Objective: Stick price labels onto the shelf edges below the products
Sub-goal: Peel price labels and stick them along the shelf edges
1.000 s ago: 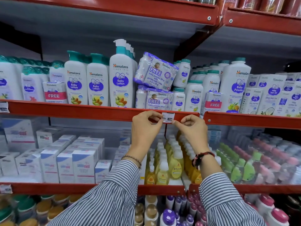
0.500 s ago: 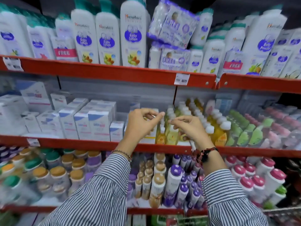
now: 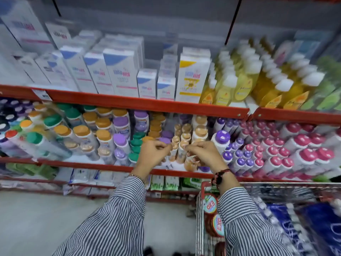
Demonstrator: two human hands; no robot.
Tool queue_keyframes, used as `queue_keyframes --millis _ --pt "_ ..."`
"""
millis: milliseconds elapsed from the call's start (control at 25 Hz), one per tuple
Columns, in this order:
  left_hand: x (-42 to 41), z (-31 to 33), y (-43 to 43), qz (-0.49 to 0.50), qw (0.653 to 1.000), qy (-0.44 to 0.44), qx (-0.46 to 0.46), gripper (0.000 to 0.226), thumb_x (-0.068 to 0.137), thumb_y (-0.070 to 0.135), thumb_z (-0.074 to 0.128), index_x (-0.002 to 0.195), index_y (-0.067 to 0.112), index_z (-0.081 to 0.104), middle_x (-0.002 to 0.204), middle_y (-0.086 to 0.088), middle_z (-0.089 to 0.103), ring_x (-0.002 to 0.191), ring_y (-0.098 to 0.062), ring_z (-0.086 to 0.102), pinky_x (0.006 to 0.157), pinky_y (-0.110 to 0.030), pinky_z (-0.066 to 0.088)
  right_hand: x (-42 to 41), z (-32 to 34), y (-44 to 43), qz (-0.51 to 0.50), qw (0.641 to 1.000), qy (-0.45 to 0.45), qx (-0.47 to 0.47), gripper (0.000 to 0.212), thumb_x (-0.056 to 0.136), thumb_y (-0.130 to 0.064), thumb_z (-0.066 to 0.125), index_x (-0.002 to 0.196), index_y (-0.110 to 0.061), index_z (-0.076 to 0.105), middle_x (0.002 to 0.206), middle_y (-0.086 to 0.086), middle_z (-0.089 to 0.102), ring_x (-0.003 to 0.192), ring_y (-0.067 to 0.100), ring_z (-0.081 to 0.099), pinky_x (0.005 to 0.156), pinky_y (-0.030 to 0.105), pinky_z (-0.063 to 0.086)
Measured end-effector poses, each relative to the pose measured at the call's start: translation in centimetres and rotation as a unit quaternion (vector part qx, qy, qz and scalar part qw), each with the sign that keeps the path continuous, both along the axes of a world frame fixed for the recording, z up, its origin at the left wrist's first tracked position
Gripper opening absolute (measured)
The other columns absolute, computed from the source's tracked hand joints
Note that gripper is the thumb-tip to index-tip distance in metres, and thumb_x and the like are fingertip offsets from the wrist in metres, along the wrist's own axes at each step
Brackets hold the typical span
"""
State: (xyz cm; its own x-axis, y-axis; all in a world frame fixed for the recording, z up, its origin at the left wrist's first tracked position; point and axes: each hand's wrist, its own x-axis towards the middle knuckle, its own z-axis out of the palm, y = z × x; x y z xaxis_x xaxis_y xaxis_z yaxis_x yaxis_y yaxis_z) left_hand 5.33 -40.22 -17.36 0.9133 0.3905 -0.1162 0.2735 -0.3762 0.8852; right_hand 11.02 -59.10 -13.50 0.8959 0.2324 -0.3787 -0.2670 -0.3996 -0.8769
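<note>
A small pale slip, probably the next price label [image 3: 191, 157] (too blurred to read), sits pinched at the fingertips of the right hand [image 3: 204, 154]. The left hand [image 3: 152, 156] is just beside it with fingers curled together, seemingly picking at the slip's edge. Both hover in front of the capped bottles [image 3: 182, 139], between the red shelf edge [image 3: 147, 104] above and the lower edge [image 3: 103, 166]. To do this well, peel the backing cleanly, keep the sticky side off the fingers, then press it flat along the edge below the matching product
</note>
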Motion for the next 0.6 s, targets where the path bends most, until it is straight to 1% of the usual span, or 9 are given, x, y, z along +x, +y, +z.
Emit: queue_keyframes --millis 80,160,280,360,400,440,520,560,600 --pt "-0.2 -3.5 0.4 0.02 0.999 0.033 -0.009 0.026 0.092 0.031 0.076 0.081 0.008 0.085 0.071 -0.009 0.081 0.046 -0.011 0.068 0.052 -0.031 0.06 -0.3 -3.9 1.0 -0.008 0.999 0.037 -0.008 0.02 0.085 -0.022 0.084 0.067 -0.016 0.078 0.058 -0.002 0.073 0.036 0.005 0.054 0.036 0.017 0.038" --pt "-0.2 -6.7 0.4 0.043 0.997 0.068 -0.02 0.024 0.09 0.028 0.077 0.082 0.008 0.086 0.072 -0.011 0.082 0.039 -0.003 0.06 0.048 -0.025 0.056 -0.5 -7.5 1.9 -0.017 0.998 0.059 -0.025 0.014 0.085 -0.023 0.084 0.072 -0.018 0.079 0.06 -0.001 0.075 0.034 0.003 0.054 0.034 0.016 0.039" --pt "0.2 -11.3 -0.1 0.085 0.988 0.124 -0.038 0.02 0.089 0.027 0.077 0.088 0.009 0.086 0.068 -0.012 0.079 0.056 -0.019 0.066 0.063 -0.033 0.058 -0.6 -12.6 3.3 -0.03 0.996 0.047 -0.065 0.012 0.088 -0.019 0.079 0.076 -0.02 0.079 0.065 0.006 0.078 0.038 0.003 0.059 0.041 0.02 0.047" --pt "0.9 -13.7 -0.2 0.115 0.982 0.146 -0.025 0.022 0.088 0.028 0.077 0.085 0.009 0.086 0.066 -0.01 0.075 0.066 -0.022 0.069 0.068 -0.028 0.052 -0.1 -15.8 4.2 -0.04 0.993 0.026 -0.104 0.019 0.091 -0.015 0.074 0.074 -0.02 0.078 0.076 0.014 0.082 0.041 0.006 0.061 0.049 0.023 0.053" --pt "1.4 -14.7 -0.3 0.123 0.979 0.159 -0.017 0.025 0.089 0.03 0.076 0.083 0.008 0.086 0.071 -0.011 0.078 0.073 -0.024 0.072 0.071 -0.026 0.051 0.2 -17.1 4.6 -0.05 0.992 0.032 -0.112 0.02 0.093 -0.014 0.071 0.075 -0.014 0.08 0.08 0.018 0.083 0.043 0.008 0.064 0.052 0.026 0.056" --pt "1.8 -15.4 -0.4 0.124 0.976 0.178 -0.013 0.029 0.09 0.032 0.075 0.084 0.006 0.085 0.079 -0.015 0.081 0.081 -0.027 0.075 0.075 -0.028 0.054 0.3 -18.0 4.8 -0.058 0.99 0.041 -0.122 0.023 0.094 -0.016 0.07 0.077 -0.006 0.082 0.083 0.021 0.083 0.049 0.015 0.069 0.058 0.032 0.06" --pt "2.9 -16.6 -0.5 0.13 0.967 0.221 -0.007 0.036 0.093 0.038 0.071 0.084 0.006 0.086 0.088 -0.02 0.082 0.091 -0.033 0.077 0.085 -0.038 0.061 0.9 -20.0 5.1 -0.068 0.986 0.057 -0.143 0.032 0.093 -0.023 0.07 0.082 0.004 0.083 0.085 0.023 0.082 0.071 0.033 0.076 0.076 0.045 0.064" --pt "3.1 -16.9 -0.7 0.134 0.963 0.234 -0.006 0.036 0.093 0.038 0.07 0.083 0.008 0.087 0.088 -0.02 0.082 0.092 -0.034 0.078 0.086 -0.041 0.061 1.0 -20.6 5.2 -0.075 0.985 0.062 -0.142 0.035 0.093 -0.025 0.071 0.08 0.005 0.083 0.083 0.023 0.082 0.075 0.034 0.076 0.078 0.045 0.064" --pt "3.3 -17.1 -0.7 0.136 0.961 0.24 -0.009 0.035 0.093 0.037 0.07 0.082 0.009 0.087 0.087 -0.019 0.083 0.092 -0.034 0.078 0.086 -0.043 0.062 1.3 -21.1 5.4 -0.082 0.985 0.065 -0.137 0.037 0.093 -0.027 0.072 0.076 0.004 0.083 0.077 0.02 0.082 0.069 0.027 0.076 0.075 0.038 0.063"
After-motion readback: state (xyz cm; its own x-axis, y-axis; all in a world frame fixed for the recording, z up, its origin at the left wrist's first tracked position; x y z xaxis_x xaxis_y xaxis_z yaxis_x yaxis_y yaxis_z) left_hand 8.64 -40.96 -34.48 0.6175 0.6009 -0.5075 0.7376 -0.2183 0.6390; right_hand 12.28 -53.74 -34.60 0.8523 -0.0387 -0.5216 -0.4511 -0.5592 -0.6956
